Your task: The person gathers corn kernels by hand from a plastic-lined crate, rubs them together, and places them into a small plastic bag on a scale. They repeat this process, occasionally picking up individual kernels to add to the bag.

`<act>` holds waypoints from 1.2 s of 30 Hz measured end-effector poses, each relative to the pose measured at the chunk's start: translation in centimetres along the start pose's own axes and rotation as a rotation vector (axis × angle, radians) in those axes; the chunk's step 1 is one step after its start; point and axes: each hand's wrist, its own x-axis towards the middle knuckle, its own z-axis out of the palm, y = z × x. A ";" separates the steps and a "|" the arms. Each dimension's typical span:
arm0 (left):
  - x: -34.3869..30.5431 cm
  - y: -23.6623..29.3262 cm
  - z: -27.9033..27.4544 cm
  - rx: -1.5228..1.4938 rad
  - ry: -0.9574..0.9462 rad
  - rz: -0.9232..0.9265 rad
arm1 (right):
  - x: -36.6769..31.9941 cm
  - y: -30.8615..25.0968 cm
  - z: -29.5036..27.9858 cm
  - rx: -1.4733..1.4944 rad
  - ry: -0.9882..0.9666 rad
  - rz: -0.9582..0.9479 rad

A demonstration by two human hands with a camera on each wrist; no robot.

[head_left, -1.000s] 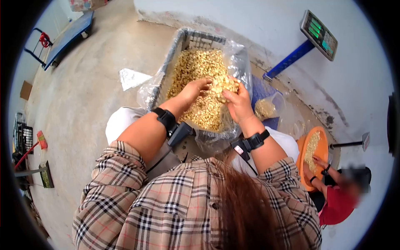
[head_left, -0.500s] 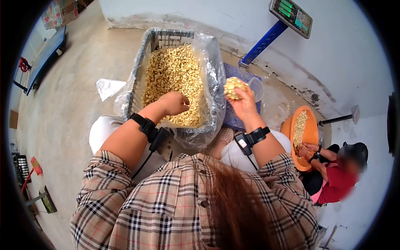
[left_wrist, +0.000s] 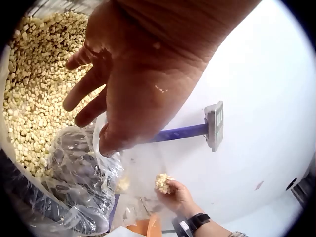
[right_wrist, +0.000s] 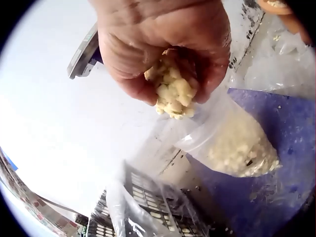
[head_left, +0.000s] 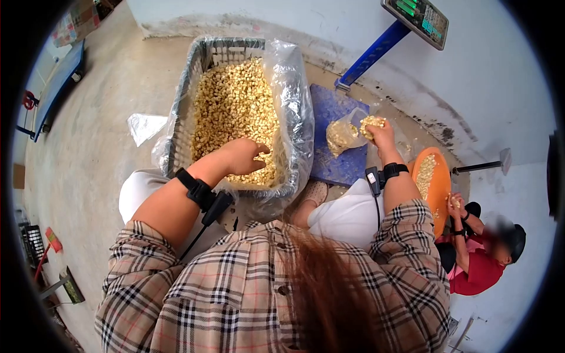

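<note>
Right wrist view: your right hand [right_wrist: 165,37] is gripping a handful of pale kernels [right_wrist: 174,96], thumb and fingers curling round it, near the neck of the clear bag [right_wrist: 242,145]; I cannot tell whether the handful is touching the plastic.
Bag: it is resting on the blue platform [head_left: 335,165], already holding some kernels, its neck pointing toward your right hand.
Step in hand: you seem to be filling the bag by the handful.
Next move: it is probably calling for the handful to sit over the mouth before you loosen your grip; a limp mouth could be spilling some.
Left hand [head_left: 242,156]: it is hovering over the kernel bed [head_left: 232,97], fingers standing apart, holding nothing.
Crate [head_left: 231,42]: it is standing beside the platform, a plastic liner [head_left: 292,100] covering its side.
Counts: you are working with one handful, one bag, one crate and one platform; loose kernels are too many to count.
Farther out: one scale display [head_left: 416,19] is glowing green, and one other person [head_left: 478,279] is sitting by one orange basin [head_left: 439,185].
</note>
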 end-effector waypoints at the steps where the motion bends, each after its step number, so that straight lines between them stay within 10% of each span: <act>1: -0.1 0.1 -0.1 -0.006 0.000 0.000 | 0.6 0.5 0.0 -0.111 -0.001 -0.059; 13: -0.7 1.1 -0.7 -0.004 -0.048 -0.028 | -1.5 -2.9 1.6 -0.896 -0.150 -0.121; 36: -0.4 0.9 -0.9 0.002 -0.065 -0.094 | -2.6 -3.6 3.1 -0.909 -0.010 -0.116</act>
